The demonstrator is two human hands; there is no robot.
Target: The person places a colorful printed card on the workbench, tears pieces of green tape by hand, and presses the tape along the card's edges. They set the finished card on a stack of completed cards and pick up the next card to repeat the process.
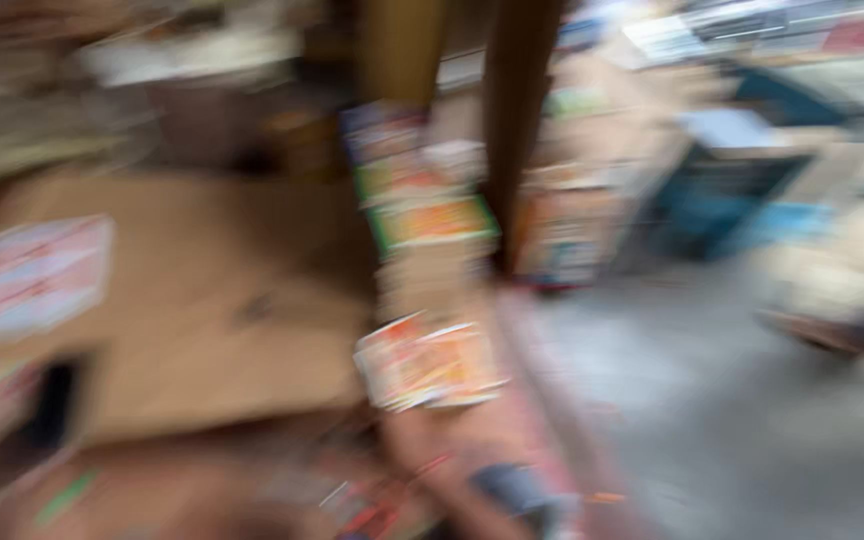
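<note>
Plainly blurred; a brown cardboard box (192,300) fills the left; right of it a wooden post (517,130); beside the box's corner lies a small colourful packet stack (430,365), which might slide off; neither hand shows, so grip unknowable.

- Your head view is smeared all over by heavy motion blur; no edge is sharp anywhere.
- You get soft, even daylight, brightest over the pale grey concrete floor (712,400) at the right.
- The broad brown cardboard sheet (202,300) at the left sits dimmer, with a dark gap at its lower left.
- No glare or hard shadows show.
</note>
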